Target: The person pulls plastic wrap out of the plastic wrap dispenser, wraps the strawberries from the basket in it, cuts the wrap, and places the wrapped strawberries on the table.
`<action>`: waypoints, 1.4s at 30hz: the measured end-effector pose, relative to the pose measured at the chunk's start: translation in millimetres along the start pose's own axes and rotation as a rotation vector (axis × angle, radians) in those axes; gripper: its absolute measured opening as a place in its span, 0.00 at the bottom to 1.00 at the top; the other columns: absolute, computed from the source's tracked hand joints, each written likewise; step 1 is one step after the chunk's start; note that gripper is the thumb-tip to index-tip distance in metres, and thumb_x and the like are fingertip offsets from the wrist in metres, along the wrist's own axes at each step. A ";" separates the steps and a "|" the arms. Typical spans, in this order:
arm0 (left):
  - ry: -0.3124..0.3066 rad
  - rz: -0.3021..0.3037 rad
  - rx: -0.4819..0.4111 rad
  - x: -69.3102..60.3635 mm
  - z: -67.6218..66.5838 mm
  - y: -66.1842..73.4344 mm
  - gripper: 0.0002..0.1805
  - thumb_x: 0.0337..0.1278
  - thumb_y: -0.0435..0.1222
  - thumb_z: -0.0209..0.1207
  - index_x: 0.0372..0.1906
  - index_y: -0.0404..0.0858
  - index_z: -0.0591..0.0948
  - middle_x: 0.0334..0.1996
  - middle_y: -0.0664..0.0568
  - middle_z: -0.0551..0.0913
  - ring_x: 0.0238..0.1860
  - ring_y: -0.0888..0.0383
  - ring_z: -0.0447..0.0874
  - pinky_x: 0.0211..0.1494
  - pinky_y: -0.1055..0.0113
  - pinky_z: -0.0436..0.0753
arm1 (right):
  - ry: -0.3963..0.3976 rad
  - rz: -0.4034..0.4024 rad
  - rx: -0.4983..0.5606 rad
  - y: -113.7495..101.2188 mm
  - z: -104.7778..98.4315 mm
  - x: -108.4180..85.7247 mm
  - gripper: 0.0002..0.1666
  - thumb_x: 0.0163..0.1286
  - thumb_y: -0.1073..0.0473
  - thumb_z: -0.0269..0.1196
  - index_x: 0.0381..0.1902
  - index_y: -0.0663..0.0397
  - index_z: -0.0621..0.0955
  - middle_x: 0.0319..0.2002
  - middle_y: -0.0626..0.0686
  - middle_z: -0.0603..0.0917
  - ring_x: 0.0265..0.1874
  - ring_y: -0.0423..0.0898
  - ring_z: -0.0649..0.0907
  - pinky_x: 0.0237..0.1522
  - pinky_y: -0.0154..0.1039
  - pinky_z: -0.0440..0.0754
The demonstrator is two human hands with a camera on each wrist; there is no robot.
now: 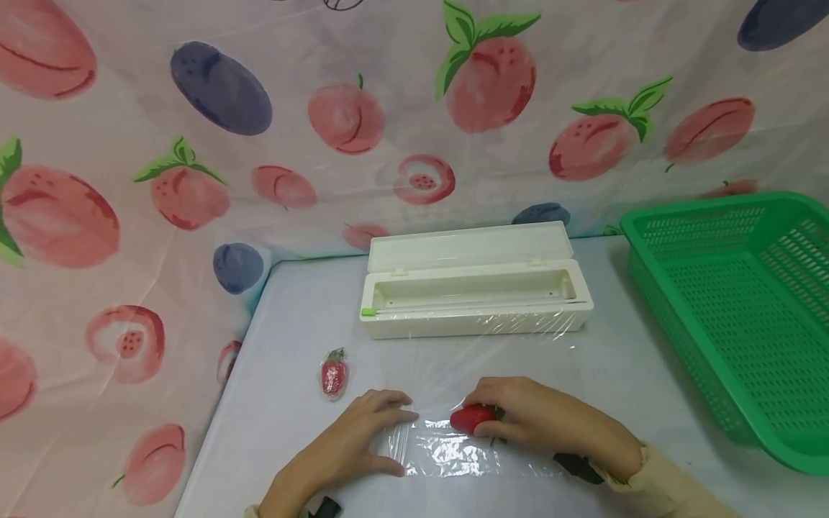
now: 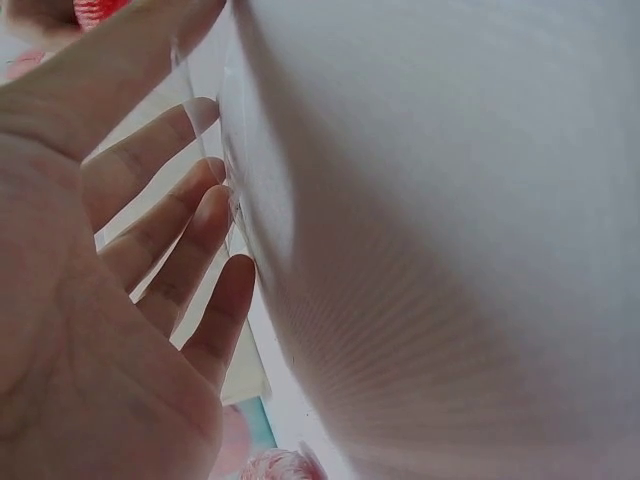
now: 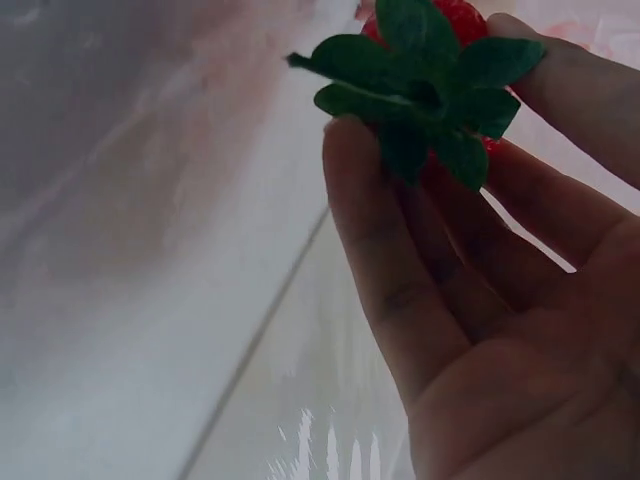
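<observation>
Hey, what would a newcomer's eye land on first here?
Probably the bright green basket on the right of the table. Next, perhaps the red strawberry held in the right hand over clear plastic film. The open white box stands behind, toward the back.

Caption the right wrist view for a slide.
A right hand holds a red strawberry, its green leaves facing the camera.

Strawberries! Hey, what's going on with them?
A person's right hand has one strawberry in its grip, over clear film that stretches from the open box. The left hand is spread at the film's left edge. Another strawberry, wrapped, lies farther left on the table; the held one isn't wrapped yet.
</observation>
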State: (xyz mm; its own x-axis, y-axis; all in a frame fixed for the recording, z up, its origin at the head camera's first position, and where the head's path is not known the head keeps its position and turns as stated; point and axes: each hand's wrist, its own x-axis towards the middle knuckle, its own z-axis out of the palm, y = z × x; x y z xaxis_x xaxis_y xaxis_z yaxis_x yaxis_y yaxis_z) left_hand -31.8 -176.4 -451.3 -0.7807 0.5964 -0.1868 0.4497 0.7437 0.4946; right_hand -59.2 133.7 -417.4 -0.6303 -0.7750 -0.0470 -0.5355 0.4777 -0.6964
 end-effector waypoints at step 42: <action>0.030 0.039 -0.008 -2.0 0.9 -1.1 0.36 0.44 0.52 0.74 0.63 0.54 0.78 0.66 0.61 0.72 0.66 0.58 0.67 0.70 0.53 0.70 | 0.050 0.070 -0.209 7.5 15.7 -3.8 0.21 0.71 0.44 0.62 0.56 0.45 0.82 0.49 0.41 0.80 0.47 0.38 0.78 0.48 0.36 0.83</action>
State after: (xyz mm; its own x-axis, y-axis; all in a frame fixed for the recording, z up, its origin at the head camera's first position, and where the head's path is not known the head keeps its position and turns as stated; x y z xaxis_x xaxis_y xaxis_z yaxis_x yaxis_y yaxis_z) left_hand -30.3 -178.1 -452.3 -0.7755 0.6153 -0.1415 0.4767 0.7176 0.5078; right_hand -52.0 133.7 -433.7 -0.6942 -0.7180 -0.0511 -0.5911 0.6092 -0.5286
